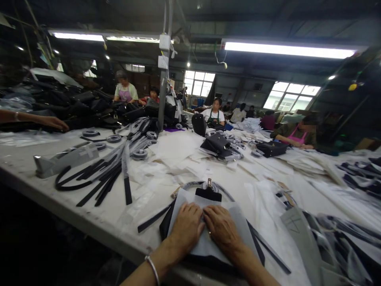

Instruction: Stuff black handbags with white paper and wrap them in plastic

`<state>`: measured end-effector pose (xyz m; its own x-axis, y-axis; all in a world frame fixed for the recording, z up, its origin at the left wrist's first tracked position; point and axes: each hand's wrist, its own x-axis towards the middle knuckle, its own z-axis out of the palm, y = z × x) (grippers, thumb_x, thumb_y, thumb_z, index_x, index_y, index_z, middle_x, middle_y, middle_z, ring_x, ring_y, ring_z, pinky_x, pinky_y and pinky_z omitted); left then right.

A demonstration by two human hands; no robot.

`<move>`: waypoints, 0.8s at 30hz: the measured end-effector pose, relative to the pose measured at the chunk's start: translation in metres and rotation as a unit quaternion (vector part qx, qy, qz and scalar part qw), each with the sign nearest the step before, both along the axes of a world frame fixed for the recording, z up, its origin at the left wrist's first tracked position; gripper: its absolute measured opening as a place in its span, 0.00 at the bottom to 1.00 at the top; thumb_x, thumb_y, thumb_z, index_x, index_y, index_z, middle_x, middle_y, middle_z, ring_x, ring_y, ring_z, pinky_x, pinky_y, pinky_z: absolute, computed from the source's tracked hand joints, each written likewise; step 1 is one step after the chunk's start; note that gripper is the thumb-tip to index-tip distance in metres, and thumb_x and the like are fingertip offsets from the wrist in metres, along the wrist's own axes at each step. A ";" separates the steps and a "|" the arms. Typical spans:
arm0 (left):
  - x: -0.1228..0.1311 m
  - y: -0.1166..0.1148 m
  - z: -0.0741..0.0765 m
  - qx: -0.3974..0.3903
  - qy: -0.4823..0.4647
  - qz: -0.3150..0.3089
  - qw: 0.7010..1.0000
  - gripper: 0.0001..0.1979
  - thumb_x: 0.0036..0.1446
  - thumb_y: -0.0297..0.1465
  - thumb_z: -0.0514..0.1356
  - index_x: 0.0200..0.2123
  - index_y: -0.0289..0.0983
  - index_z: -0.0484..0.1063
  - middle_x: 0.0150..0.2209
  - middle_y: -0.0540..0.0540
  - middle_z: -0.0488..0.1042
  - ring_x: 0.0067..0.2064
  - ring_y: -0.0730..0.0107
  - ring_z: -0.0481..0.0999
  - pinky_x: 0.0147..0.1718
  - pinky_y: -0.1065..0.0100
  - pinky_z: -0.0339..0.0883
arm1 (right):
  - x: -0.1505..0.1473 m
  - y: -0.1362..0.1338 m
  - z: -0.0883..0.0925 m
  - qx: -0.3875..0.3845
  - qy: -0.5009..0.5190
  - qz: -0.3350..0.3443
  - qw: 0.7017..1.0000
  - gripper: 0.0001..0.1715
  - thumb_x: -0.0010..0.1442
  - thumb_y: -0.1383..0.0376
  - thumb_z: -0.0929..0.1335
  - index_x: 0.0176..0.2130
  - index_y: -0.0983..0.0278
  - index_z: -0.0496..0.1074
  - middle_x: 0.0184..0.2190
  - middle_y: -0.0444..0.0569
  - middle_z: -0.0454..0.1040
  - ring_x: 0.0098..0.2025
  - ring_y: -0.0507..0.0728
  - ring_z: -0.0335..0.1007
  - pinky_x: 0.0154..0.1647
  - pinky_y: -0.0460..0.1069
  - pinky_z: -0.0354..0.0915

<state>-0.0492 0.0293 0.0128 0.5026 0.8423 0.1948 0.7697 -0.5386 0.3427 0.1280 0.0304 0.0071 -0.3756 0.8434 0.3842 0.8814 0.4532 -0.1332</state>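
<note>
In front of me on the table lies a black handbag (167, 220), its body mostly hidden under a white paper sheet (205, 248). A black flap with a metal clasp (209, 183) sticks out past the sheet's far edge. My left hand (188, 224) rests on the sheet, fingers curled together. Beside it, my right hand (222, 226) is curled over the same sheet, the thumbs and fingertips meeting at the middle. The fingertips are partly hidden, and the small dark spot between them is unclear. Black straps (154, 218) extend from under the bag on both sides.
Wrapped black straps (104, 171) and coiled rolls (139, 154) lie to the left. Finished-looking black bags (218, 145) stand farther back. White sheets (264, 214) and a grey marked piece (300, 230) lie to the right. A metal post (163, 91) rises behind; co-workers sit around the table.
</note>
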 end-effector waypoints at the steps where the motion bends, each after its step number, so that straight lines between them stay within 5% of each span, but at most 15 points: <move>1: 0.001 0.002 -0.003 -0.002 0.002 0.011 1.000 0.20 0.67 0.34 0.56 0.59 0.33 0.65 0.60 0.38 0.68 0.65 0.49 0.61 0.66 0.44 0.47 | 0.000 0.001 -0.001 -0.006 -0.007 -0.002 1.000 0.14 0.68 0.69 0.63 0.49 0.59 0.74 0.46 0.49 0.77 0.48 0.57 0.71 0.54 0.53 0.63; 4: 0.003 0.010 -0.004 -0.003 0.016 0.019 1.000 0.22 0.67 0.39 0.56 0.59 0.34 0.66 0.60 0.38 0.68 0.64 0.48 0.62 0.65 0.45 0.52 | 0.001 0.003 -0.007 0.005 -0.027 -0.016 1.000 0.14 0.68 0.67 0.63 0.50 0.59 0.74 0.48 0.49 0.77 0.51 0.60 0.71 0.58 0.58 0.61; 8: 0.000 0.021 0.003 0.018 0.043 0.037 0.998 0.19 0.66 0.44 0.56 0.47 0.35 0.75 0.48 0.40 0.76 0.52 0.53 0.73 0.54 0.53 0.66 | 0.012 0.006 -0.026 0.038 -0.037 -0.037 0.998 0.16 0.67 0.63 0.65 0.53 0.56 0.73 0.52 0.50 0.76 0.54 0.65 0.69 0.61 0.65 0.56; 11: -0.003 0.023 0.005 0.045 0.054 0.050 0.996 0.21 0.65 0.48 0.56 0.45 0.35 0.75 0.47 0.40 0.75 0.53 0.52 0.71 0.56 0.50 0.63 | 0.017 0.007 -0.034 0.044 -0.066 -0.006 0.997 0.17 0.64 0.67 0.64 0.49 0.52 0.75 0.53 0.48 0.75 0.55 0.66 0.68 0.61 0.67 0.54; 16: -0.004 0.021 0.002 0.079 0.037 0.036 0.996 0.21 0.65 0.49 0.56 0.46 0.37 0.73 0.43 0.44 0.76 0.49 0.59 0.73 0.62 0.49 0.53 | 0.007 0.001 -0.015 0.006 -0.049 -0.076 0.996 0.13 0.67 0.61 0.64 0.49 0.57 0.75 0.43 0.53 0.77 0.46 0.65 0.69 0.51 0.63 0.59; 24: 0.000 0.024 0.004 0.090 0.030 0.039 0.995 0.21 0.64 0.49 0.57 0.38 0.35 0.72 0.40 0.42 0.75 0.47 0.54 0.72 0.55 0.49 0.59 | -0.002 0.004 0.004 -0.032 -0.032 -0.147 0.988 0.19 0.71 0.57 0.62 0.32 0.60 0.74 0.31 0.51 0.74 0.40 0.64 0.69 0.45 0.59 0.56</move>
